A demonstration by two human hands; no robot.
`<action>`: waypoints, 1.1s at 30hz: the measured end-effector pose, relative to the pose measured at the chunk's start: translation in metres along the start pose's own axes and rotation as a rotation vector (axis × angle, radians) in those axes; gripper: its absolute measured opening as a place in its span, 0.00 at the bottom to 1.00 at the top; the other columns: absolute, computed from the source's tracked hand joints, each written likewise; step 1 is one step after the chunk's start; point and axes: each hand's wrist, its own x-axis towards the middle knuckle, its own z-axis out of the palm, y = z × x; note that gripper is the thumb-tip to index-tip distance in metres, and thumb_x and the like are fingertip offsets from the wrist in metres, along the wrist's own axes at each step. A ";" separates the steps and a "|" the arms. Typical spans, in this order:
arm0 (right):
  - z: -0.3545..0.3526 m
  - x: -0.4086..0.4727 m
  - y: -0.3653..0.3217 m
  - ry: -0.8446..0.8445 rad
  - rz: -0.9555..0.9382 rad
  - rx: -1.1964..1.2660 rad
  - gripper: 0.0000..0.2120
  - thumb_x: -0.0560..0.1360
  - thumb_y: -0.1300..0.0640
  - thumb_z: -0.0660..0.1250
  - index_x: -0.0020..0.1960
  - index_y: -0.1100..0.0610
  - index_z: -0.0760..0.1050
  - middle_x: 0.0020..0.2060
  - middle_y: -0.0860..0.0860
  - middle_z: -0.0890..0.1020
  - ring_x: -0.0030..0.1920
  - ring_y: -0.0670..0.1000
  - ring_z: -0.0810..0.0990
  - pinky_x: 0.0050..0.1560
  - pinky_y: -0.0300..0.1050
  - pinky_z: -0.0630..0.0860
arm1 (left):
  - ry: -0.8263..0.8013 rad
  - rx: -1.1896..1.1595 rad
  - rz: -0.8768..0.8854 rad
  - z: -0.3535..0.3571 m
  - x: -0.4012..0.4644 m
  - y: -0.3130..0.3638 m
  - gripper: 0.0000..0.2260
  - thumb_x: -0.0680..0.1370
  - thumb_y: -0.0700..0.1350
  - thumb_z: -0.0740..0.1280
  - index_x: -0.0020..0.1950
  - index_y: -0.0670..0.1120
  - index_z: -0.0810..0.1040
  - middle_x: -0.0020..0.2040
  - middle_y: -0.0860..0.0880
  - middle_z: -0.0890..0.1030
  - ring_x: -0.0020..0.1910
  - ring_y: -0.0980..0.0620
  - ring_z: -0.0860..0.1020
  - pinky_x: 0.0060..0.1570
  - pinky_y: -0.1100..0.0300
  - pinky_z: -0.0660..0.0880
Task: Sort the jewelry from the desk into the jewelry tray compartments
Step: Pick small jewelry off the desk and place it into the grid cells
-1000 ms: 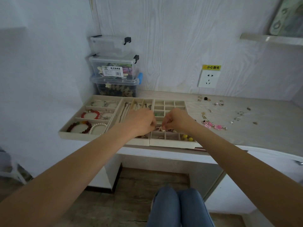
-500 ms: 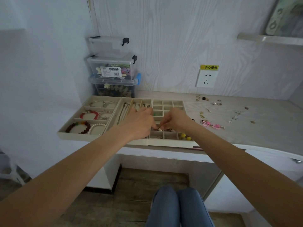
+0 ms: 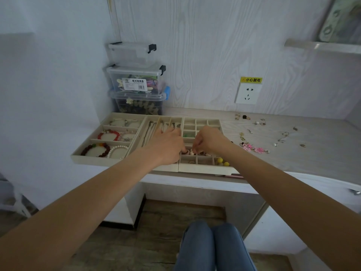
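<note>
A beige jewelry tray (image 3: pixel 125 162) lies on the desk's left half, with bracelets at the left, chains in the middle and a grid of small cells at the right. My left hand (image 3: pixel 168 145) lies over the middle section, its fingertips at a beaded piece (image 3: pixel 190 152) in a small cell. Above that cell my right hand (image 3: pixel 210 139) has its fingers curled down, pinching the same beaded piece. Loose earrings and charms (image 3: pixel 259 123) lie scattered on the desk to the right, with a pink flower ornament (image 3: pixel 254 148) nearest the tray.
Three clear plastic storage boxes (image 3: pixel 136 85) are stacked at the back left corner behind the tray. A wall socket (image 3: pixel 247 93) sits above the desk. A shelf (image 3: pixel 320 45) juts out at the upper right. The tray overhangs the desk's front edge (image 3: pixel 195 178); my knees are below.
Both hands have stayed together over the small cells; the fingertips have dipped lower into the cell with the beaded piece. The camera view shifted slightly.
</note>
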 end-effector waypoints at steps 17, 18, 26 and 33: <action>0.002 -0.009 0.003 0.040 -0.009 0.081 0.09 0.71 0.57 0.73 0.47 0.62 0.82 0.46 0.55 0.83 0.48 0.53 0.81 0.50 0.46 0.78 | -0.029 -0.078 -0.028 0.000 -0.005 0.001 0.22 0.77 0.39 0.61 0.69 0.55 0.71 0.64 0.46 0.67 0.66 0.47 0.64 0.68 0.47 0.61; 0.002 -0.011 0.003 0.040 -0.018 0.087 0.09 0.71 0.57 0.72 0.48 0.61 0.82 0.46 0.55 0.83 0.48 0.53 0.81 0.50 0.46 0.78 | -0.027 -0.086 -0.029 0.000 -0.005 0.000 0.22 0.76 0.39 0.61 0.69 0.55 0.71 0.64 0.46 0.67 0.66 0.47 0.64 0.67 0.48 0.62; -0.023 -0.021 0.035 0.166 -0.044 0.239 0.10 0.75 0.57 0.66 0.51 0.63 0.81 0.50 0.56 0.83 0.51 0.54 0.81 0.52 0.44 0.75 | 0.187 -0.365 -0.043 -0.013 0.007 0.012 0.15 0.74 0.34 0.64 0.56 0.50 0.81 0.60 0.50 0.72 0.57 0.54 0.72 0.58 0.60 0.70; -0.056 0.004 0.097 0.279 0.053 0.222 0.15 0.79 0.62 0.57 0.64 0.58 0.74 0.65 0.55 0.75 0.61 0.54 0.76 0.56 0.42 0.70 | 0.268 -0.496 -0.015 -0.035 0.091 0.035 0.13 0.78 0.37 0.61 0.60 0.45 0.77 0.55 0.49 0.74 0.50 0.55 0.73 0.51 0.63 0.70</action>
